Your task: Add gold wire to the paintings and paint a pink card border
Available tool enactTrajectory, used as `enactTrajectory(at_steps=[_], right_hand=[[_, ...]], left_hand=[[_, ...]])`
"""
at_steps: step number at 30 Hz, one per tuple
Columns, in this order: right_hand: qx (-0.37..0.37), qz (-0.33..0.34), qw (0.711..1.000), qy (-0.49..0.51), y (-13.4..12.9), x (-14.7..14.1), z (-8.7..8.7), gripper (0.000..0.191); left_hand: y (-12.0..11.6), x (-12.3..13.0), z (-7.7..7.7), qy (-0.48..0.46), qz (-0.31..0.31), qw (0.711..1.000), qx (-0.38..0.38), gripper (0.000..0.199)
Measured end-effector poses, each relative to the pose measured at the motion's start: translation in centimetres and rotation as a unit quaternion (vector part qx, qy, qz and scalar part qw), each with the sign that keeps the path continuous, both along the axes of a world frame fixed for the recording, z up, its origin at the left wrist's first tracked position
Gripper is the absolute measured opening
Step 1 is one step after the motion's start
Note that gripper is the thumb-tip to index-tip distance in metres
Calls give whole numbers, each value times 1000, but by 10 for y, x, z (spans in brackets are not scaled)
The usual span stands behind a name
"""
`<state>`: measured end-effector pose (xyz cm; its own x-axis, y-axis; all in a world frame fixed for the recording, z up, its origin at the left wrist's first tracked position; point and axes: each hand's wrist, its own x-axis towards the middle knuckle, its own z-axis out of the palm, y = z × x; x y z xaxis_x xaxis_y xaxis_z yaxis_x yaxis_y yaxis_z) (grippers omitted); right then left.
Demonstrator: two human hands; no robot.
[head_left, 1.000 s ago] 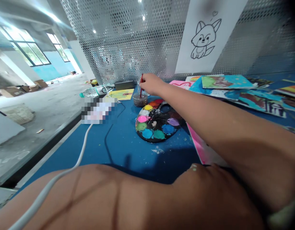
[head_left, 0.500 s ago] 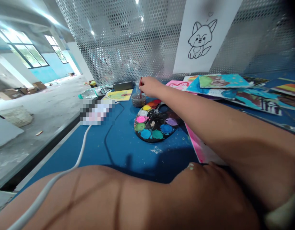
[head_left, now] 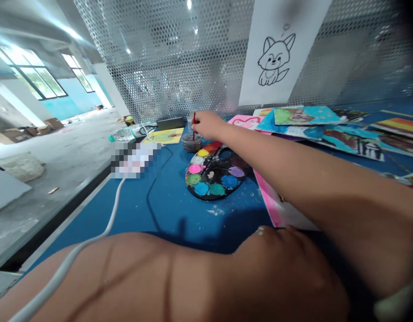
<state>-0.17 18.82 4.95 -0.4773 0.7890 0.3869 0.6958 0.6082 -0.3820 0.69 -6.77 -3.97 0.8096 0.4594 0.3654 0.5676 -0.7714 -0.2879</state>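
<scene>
My right hand [head_left: 208, 125] reaches far over the table, fingers pinched around a red-handled paintbrush [head_left: 193, 120]. The brush stands nearly upright, its lower end in a clear cup [head_left: 192, 144] of murky brownish water. Just in front of the cup lies a black paint palette [head_left: 211, 185] with wells of several colours, partly behind my right forearm. Low in the view, my left hand [head_left: 287, 259] rests at the near edge of a pink-edged sheet of paper [head_left: 271, 205]. Its fingers are mostly hidden, and a small paint smudge shows on it.
Painted pictures [head_left: 303, 116] overlap at the back right. A fox line drawing [head_left: 273, 60] hangs on the perforated metal screen [head_left: 179, 58]. Back left are a plastic bottle [head_left: 124, 133], a dark box [head_left: 170, 123] and a yellow picture [head_left: 166, 135]. A white cable [head_left: 114, 210] crosses the left side.
The view has shifted slightly, so things sit a little further left and lower. My right hand still holds the paintbrush in the cup; my left hand stays by the paper's edge.
</scene>
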Motion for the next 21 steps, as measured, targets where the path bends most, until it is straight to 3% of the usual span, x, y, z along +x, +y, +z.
enactTrajectory(at_steps=[6, 14, 19, 21], right_hand=[[-3, -1, 1000, 7, -3, -6, -2, 18], [56, -22, 993, 104, -11, 21, 21, 29], [40, 35, 996, 67, -32, 46, 3, 19], [68, 34, 995, 61, -37, 54, -9, 22]], left_hand=[[1, -5, 7, 13, -23, 1000, 5, 28], [4, -4, 11, 29, -38, 999, 1, 28], [3, -7, 15, 50, -46, 998, -7, 31], [3, -8, 14, 51, -45, 998, -6, 33]])
